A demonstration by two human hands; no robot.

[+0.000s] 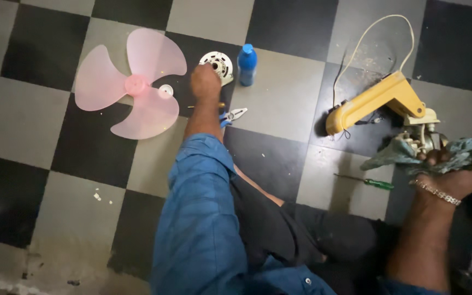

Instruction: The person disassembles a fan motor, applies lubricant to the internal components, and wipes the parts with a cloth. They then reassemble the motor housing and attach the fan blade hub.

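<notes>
Left hand (205, 81) reaching to white cap (217, 64) at 12 o'clock, grip unclear; right hand (450, 173) gripping cloth (468, 152) against yellow fan body (378, 101).

The person sat on a checkered floor (279, 104) of grey and black tiles; the left hand (205, 82), at the end of a blue sleeve (200, 218), reached out and rested on a white round fan part (218, 64); a blue bottle (247, 64) stood just beside that part; a pink three-bladed fan blade (132, 84) lay flat to its left, with a small white cap (165, 90) touching it; pliers (233, 115) lay near the forearm. The right hand (449, 177), wearing a bracelet, gripped a greenish cloth (465, 153) against the motor of a yellow fan body (375, 101); a green-handled screwdriver (367, 181) lay nearby.
</notes>
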